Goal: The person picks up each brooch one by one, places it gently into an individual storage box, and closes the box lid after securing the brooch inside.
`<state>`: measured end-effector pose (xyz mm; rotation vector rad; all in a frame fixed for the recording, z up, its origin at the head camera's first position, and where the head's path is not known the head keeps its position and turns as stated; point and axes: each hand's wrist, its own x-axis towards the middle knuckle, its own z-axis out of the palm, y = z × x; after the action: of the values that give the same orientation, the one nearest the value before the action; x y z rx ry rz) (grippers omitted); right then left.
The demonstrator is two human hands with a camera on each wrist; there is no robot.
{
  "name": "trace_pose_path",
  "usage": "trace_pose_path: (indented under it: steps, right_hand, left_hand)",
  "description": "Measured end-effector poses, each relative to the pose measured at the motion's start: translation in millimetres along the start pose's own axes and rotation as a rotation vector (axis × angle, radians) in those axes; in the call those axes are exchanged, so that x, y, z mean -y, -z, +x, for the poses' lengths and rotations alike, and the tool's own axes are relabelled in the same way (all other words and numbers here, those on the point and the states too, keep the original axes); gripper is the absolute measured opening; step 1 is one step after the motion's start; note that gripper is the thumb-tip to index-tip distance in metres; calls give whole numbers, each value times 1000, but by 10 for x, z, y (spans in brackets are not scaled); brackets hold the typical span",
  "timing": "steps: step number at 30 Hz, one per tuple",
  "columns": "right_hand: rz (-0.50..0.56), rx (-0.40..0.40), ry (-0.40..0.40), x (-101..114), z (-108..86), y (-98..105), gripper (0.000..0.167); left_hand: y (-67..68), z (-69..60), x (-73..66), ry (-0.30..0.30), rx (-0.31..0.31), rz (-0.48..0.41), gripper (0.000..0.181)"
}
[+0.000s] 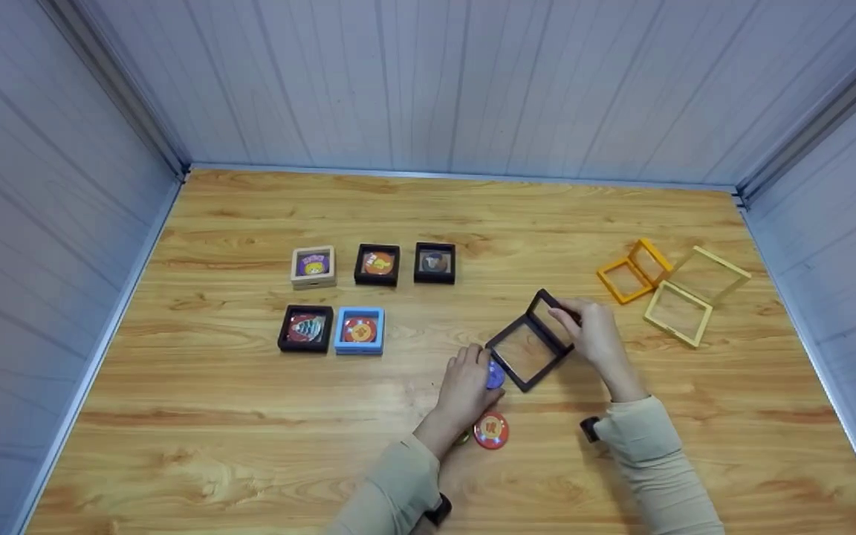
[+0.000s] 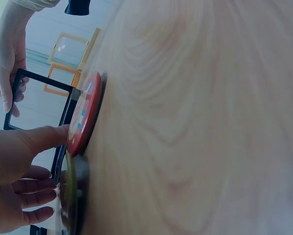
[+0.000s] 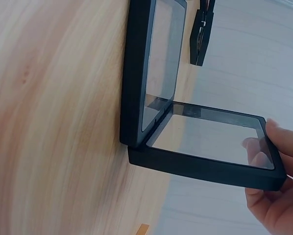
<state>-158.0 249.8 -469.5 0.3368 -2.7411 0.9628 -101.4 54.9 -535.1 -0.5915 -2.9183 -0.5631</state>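
In the head view, my left hand [image 1: 464,383] is around a purple disc [image 1: 495,374], its thumb and fingers at the disc's edges; the contact is partly hidden. Beside it, my right hand [image 1: 593,333] grips one half of an unfolded black frame [image 1: 506,371]. The right wrist view shows this frame [image 3: 200,166] with clear panes and its hinged half raised, the right hand [image 3: 281,181] at its outer edge. A red disc [image 1: 491,430] lies below the left hand, overlapping an olive disc [image 1: 463,437] mostly covered by the wrist.
Several closed frames with discs inside stand at the left, among them a blue one [image 1: 360,351] and a beige one [image 1: 313,282]. An orange frame [image 1: 623,279] and a yellow frame [image 1: 678,313] stand unfolded at the right. Panelled walls [image 1: 428,89] border the table [image 1: 250,446].
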Motion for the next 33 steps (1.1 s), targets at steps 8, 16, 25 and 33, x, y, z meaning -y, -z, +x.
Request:
trace_pose_path:
  steps: [8, 16, 25, 33]
  right_hand:
    - [0, 11, -10, 11, 6, 7, 22]
    - [6, 27, -19, 14, 5, 14, 19]
    - [0, 9, -17, -1, 8, 4, 18]
    - [-12, 5, -23, 3, 4, -4, 17]
  left_hand:
    - [-2, 17, -3, -17, -29, -50, 41]
    - [35, 26, -1, -18, -32, -157, 40]
    - [122, 85, -73, -18, -28, -232, 46]
    - [87, 198, -157, 5, 14, -249, 46]
